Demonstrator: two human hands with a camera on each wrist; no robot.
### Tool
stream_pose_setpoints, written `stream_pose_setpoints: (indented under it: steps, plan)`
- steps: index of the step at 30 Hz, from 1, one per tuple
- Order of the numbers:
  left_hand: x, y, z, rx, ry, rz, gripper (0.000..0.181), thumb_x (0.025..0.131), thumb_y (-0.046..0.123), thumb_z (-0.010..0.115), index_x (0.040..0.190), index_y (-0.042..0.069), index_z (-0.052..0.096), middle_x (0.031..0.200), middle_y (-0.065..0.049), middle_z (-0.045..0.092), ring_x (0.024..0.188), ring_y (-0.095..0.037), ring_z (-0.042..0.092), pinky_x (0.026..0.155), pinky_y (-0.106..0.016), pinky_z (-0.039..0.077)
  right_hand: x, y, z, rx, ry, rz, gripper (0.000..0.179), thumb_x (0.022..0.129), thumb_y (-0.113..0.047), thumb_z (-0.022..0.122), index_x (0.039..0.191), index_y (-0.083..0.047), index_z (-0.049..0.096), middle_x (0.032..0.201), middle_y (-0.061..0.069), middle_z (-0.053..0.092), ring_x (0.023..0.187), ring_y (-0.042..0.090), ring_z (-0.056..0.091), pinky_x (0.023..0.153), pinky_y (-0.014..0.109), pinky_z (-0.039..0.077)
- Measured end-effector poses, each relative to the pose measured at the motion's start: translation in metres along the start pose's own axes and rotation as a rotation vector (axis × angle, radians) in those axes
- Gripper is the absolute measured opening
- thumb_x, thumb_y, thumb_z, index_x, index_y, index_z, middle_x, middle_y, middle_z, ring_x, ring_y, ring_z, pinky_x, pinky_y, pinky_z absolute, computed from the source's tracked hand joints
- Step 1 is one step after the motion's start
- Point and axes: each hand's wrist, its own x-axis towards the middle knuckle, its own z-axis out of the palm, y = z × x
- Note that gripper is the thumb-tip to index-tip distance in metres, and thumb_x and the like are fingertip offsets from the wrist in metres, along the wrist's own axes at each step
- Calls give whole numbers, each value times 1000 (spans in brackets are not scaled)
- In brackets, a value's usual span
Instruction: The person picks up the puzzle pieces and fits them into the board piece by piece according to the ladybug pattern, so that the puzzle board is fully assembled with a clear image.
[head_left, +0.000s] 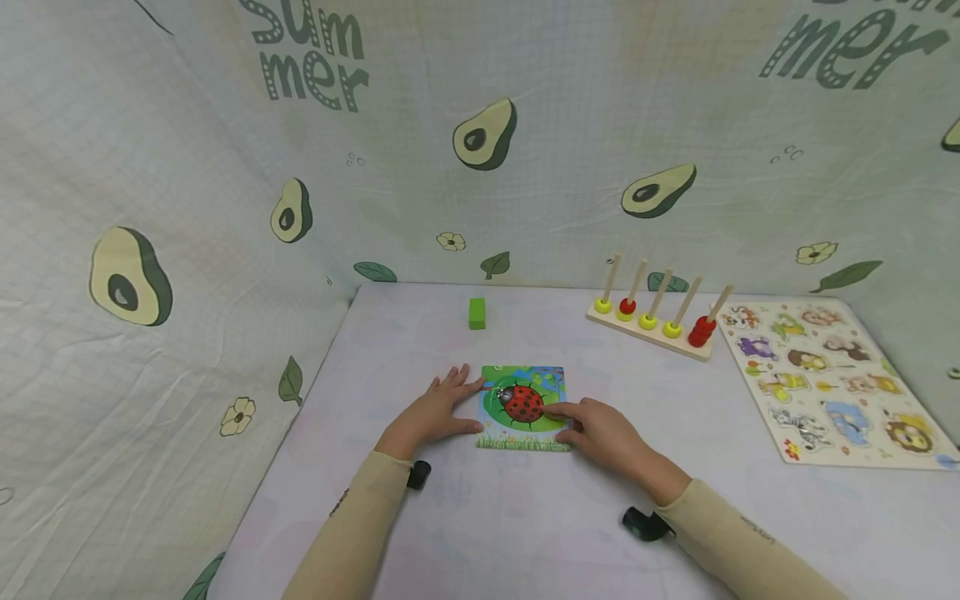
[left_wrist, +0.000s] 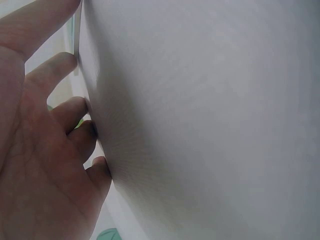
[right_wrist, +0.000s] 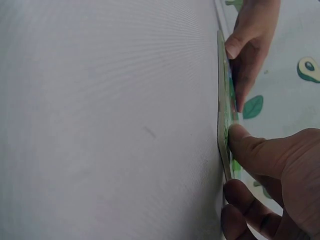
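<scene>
A square ladybug picture board (head_left: 522, 429) lies flat on the table, a red spotted ladybug on a green leaf at its middle. My left hand (head_left: 435, 415) has its fingers spread beside the board, with thumb and index finger at the left edge. The left wrist view shows that hand's fingertips (left_wrist: 102, 170) on the tabletop. From the right, my right hand (head_left: 607, 433) reaches in with the index finger stretched onto the ladybug. Its thumb (right_wrist: 240, 134) touches the board near the lower right corner, while other fingers bend down beside the edge.
Beyond the board stands a small green block (head_left: 477, 313). A wooden peg stacker (head_left: 645, 329) with red and yellow beads is at the back right. An animal puzzle board (head_left: 817, 392) lies along the right side. A patterned cloth (head_left: 555, 208) hangs behind the table.
</scene>
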Motion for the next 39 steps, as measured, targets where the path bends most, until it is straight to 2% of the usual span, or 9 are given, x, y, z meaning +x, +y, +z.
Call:
stream_pose_setpoints:
  steps: [12, 22, 28, 32, 36, 39]
  plan:
    - [0, 0, 1, -14, 13, 12, 87, 87, 49, 77, 160, 24, 36, 170, -10, 13, 157, -27, 3, 127, -47, 5, -1, 1, 0, 16, -1, 11, 45, 87, -21, 81, 131, -19, 71, 74, -10, 50, 68, 7, 44, 59, 25, 38]
    - [0, 2, 0, -16, 3, -3, 87, 87, 48, 77, 160, 25, 36, 170, -8, 12, 157, -26, 3, 127, -46, 4, -5, 4, 0, 75, 3, -25, 44, 90, -18, 78, 134, -18, 69, 77, -10, 51, 70, 5, 45, 62, 24, 40]
    - [-2, 3, 0, -21, 2, -19, 86, 87, 47, 78, 160, 26, 36, 170, -7, 13, 157, -25, 2, 127, -45, 3, -10, 8, -3, 100, 36, -44, 39, 93, -17, 75, 132, -16, 69, 80, -13, 56, 72, 4, 49, 64, 25, 45]
    - [-4, 0, -1, -15, -5, -16, 86, 89, 48, 76, 160, 26, 35, 170, -6, 12, 157, -23, 2, 127, -44, 3, -14, 11, -9, 88, 62, -28, 38, 94, -16, 73, 132, -16, 69, 83, -13, 58, 75, 4, 52, 66, 26, 48]
    - [-6, -3, -4, -19, -9, 12, 83, 91, 46, 73, 161, 23, 34, 170, -8, 11, 157, -25, 2, 127, -46, 5, -18, 19, -15, 83, 74, 14, 39, 95, -16, 72, 134, -16, 68, 89, -10, 61, 80, 8, 54, 70, 30, 50]
    - [-8, -5, -5, -31, -1, 29, 81, 93, 44, 73, 160, 18, 35, 170, -9, 14, 157, -26, 4, 127, -45, 6, -23, 27, -21, 70, 72, 33, 40, 97, -16, 70, 136, -15, 66, 103, -5, 67, 90, 12, 59, 78, 36, 54]
